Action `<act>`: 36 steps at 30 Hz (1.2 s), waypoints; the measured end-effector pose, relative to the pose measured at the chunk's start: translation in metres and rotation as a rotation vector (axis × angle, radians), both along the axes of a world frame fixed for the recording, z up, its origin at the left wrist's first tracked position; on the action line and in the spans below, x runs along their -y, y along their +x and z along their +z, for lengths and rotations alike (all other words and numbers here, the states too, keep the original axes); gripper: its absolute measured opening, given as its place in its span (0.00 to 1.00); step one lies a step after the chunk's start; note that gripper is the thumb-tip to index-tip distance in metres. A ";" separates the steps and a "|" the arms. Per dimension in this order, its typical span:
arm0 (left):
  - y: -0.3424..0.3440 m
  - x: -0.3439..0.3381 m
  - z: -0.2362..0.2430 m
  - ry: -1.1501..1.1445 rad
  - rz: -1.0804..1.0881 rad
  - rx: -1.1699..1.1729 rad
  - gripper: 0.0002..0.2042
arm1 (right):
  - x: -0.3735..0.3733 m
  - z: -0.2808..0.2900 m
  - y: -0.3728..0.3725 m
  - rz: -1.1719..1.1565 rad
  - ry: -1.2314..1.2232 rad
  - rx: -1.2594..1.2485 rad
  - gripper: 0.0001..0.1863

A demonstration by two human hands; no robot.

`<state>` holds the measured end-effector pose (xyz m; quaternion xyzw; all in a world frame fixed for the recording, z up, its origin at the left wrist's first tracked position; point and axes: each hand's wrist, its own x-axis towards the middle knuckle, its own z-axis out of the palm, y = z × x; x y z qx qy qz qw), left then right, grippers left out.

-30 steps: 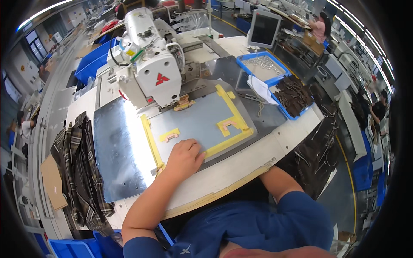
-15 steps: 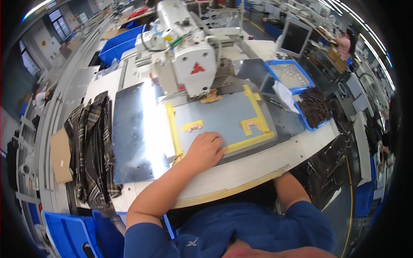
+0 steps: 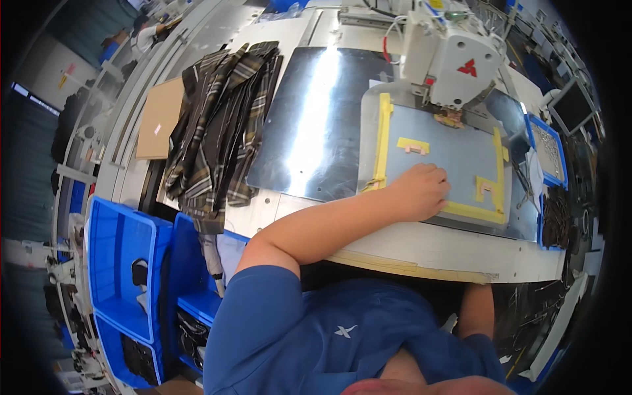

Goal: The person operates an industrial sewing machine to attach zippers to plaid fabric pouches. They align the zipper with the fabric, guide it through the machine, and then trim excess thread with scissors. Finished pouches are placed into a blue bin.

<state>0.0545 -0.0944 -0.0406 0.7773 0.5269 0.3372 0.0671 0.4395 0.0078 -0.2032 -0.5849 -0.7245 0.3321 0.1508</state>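
Observation:
My left hand (image 3: 424, 192) rests on the near edge of a grey flat plate (image 3: 454, 155) bordered with yellow tape. Its fingers are loosely curled, and nothing shows in them. Two small pinkish tabs set in yellow tape sit on the plate, one beyond the hand and one to its right. Over the plate's far edge stands the white head of an industrial sewing machine (image 3: 454, 69), with a brownish clamp piece (image 3: 450, 118) below it. Only my right forearm (image 3: 477, 309) shows; that hand is hidden beneath the table's front edge.
Plaid fabric pieces (image 3: 227, 125) lie in a pile at left, beside a brown cardboard piece (image 3: 160, 118). Blue bins (image 3: 125, 263) stand lower left. At right are a blue tray of small light pieces (image 3: 548, 148) and another holding dark strips (image 3: 555, 217). A monitor (image 3: 571, 105) stands behind.
The whole view has swung to the left, bringing the fabric pile and blue bins further in. My left hand stays at the plate's near edge, its fingers more curled than before.

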 end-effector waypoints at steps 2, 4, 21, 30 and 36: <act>0.004 -0.005 0.000 0.011 -0.019 -0.033 0.10 | 0.005 -0.002 0.013 -0.027 0.014 0.006 0.26; 0.008 -0.008 0.000 0.023 -0.029 -0.062 0.11 | 0.008 -0.001 0.022 -0.030 0.023 0.025 0.26; 0.009 -0.013 -0.011 -0.031 0.017 -0.147 0.10 | -0.001 -0.005 0.068 0.148 0.026 0.163 0.27; 0.015 -0.014 -0.012 -0.024 0.011 -0.161 0.11 | 0.049 0.027 0.128 0.515 0.028 0.330 0.26; 0.010 -0.010 -0.006 -0.020 -0.029 -0.122 0.09 | 0.142 0.097 -0.033 0.742 0.424 0.764 0.24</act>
